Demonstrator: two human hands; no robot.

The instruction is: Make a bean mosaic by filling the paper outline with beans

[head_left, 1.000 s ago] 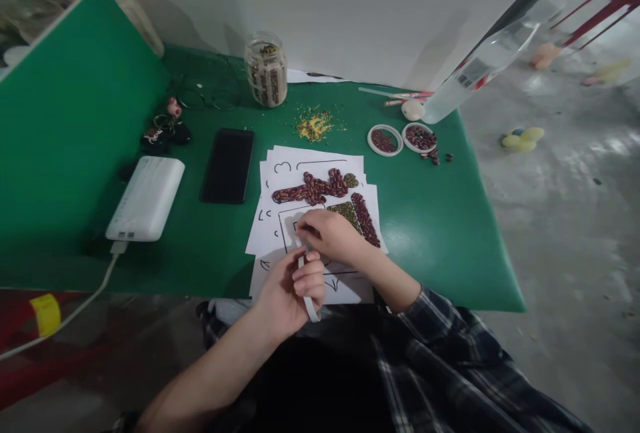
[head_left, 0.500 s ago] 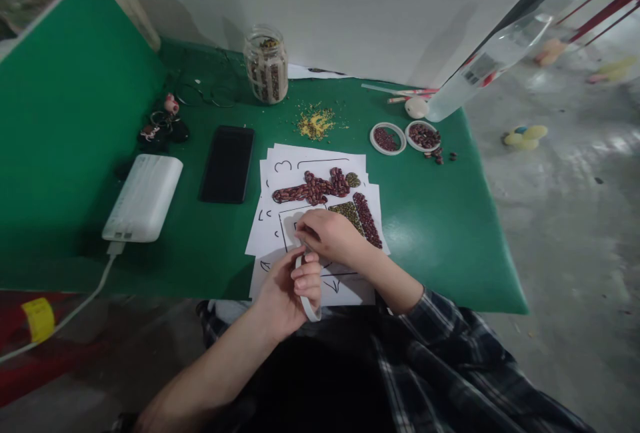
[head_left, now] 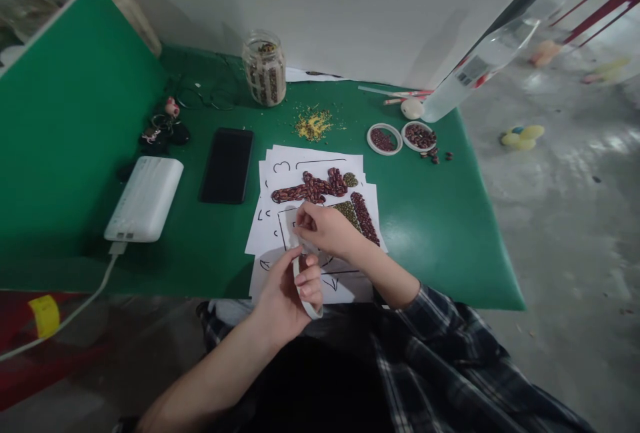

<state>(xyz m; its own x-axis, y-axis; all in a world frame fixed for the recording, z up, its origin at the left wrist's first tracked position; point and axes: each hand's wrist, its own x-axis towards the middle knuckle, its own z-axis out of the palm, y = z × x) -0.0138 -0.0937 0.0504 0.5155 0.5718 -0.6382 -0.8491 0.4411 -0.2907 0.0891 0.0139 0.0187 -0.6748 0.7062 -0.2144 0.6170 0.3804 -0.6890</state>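
My left hand (head_left: 287,290) curls its fingers around a thin white ring (head_left: 306,294), seen nearly edge-on; whether it is a roll of tape or a lid I cannot tell. Just above it, my right hand (head_left: 325,225) is closed in a pinch, and what it holds is hidden. Both hands hover over stacked white paper sheets (head_left: 257,236) with black line drawings. On the top sheet, dark red kidney beans (head_left: 313,188) fill one shape, green mung beans (head_left: 347,214) another, and small red beans (head_left: 365,218) a slanted strip. My right hand partly covers the green patch.
Two white lids hold small red beans (head_left: 383,140) and kidney beans (head_left: 419,135), with several loose beans beside them. Behind the sheets are yellow crumbs (head_left: 314,124) and a jar of beans (head_left: 265,73). A phone (head_left: 227,165), power bank (head_left: 145,198), keys (head_left: 163,126) and plastic bottle (head_left: 463,83) surround them.
My right hand has lifted slightly away from my left hand, its fingers more curled. The white ring stays in my left hand. The view has shifted a little.
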